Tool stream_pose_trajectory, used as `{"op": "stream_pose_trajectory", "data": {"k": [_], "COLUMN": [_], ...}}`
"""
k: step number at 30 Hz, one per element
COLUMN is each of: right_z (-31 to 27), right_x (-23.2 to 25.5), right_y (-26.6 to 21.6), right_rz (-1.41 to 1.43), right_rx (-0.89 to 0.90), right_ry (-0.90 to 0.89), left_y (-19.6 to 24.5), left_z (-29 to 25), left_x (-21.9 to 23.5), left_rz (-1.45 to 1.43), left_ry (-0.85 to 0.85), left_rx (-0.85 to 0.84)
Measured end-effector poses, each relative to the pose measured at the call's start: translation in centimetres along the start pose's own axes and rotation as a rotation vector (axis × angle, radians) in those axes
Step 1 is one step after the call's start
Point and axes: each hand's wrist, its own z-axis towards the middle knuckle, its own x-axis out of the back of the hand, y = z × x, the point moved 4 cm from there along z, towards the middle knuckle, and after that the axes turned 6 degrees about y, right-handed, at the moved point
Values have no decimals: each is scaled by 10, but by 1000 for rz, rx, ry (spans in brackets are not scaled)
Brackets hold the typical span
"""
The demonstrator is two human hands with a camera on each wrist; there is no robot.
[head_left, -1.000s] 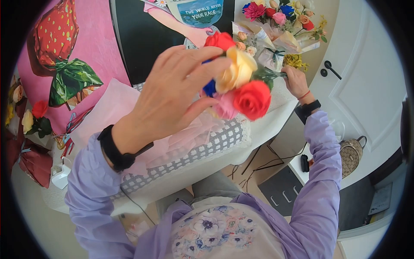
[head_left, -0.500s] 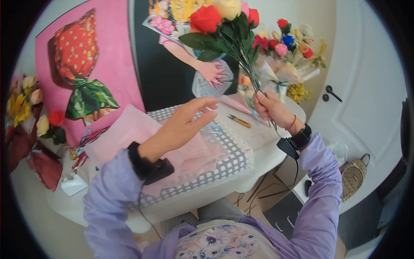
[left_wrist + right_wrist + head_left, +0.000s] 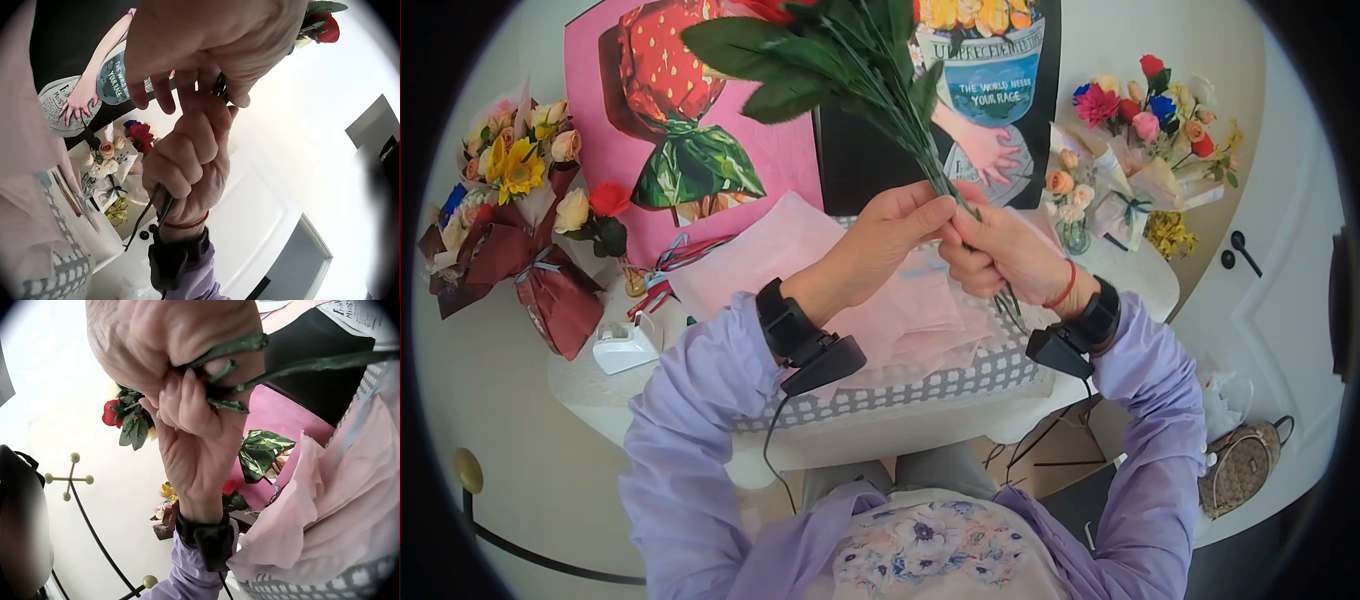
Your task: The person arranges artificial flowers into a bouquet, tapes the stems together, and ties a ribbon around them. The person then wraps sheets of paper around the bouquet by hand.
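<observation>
Both hands hold a bunch of artificial roses upright in front of the body. My right hand grips the lower stems in a fist, and the green stem ends stick out below it. Just above, my left hand pinches the stems between thumb and fingers, right up against the right hand. Dark green leaves spread over the hands; most blooms are cut off by the top of the head view. A red rose shows past the left hand in the left wrist view.
Pink wrapping paper lies on a grey-and-white checked cloth. A white tape dispenser stands at the table's left. Wrapped bouquets sit at the left, and more flowers at the back right. Two pictures lean behind.
The bunch went from lying sideways by the left hand to upright. The left hand has moved from beside it onto the stems, meeting the right hand. The head view has turned left.
</observation>
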Motion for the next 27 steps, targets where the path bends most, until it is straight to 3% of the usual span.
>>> {"op": "stream_pose_trajectory", "data": {"k": [7,11,14,23,26,27], "right_z": [32,61,80,135,143,146], "right_x": [-25,-40,-49,-69,-77,-79], "right_y": [-2,-4,-3,20,23,25], "right_rz": [-118,-108,-113,-126,-107,-173], "right_rx": [98,130,215,135,186,222], "right_ry": [59,-44,-16,-248,-240,-159], "left_y": [23,39,52,48,51,52], "left_z": [-26,-37,-47,-78,-83,-83], "left_x": [15,34,46,98,95,94], "left_rz": [11,88,115,128,57,63], "left_ry": [203,319,367,519,466,471], "left_rx": [-122,-190,-140,-95,-116,-115]}}
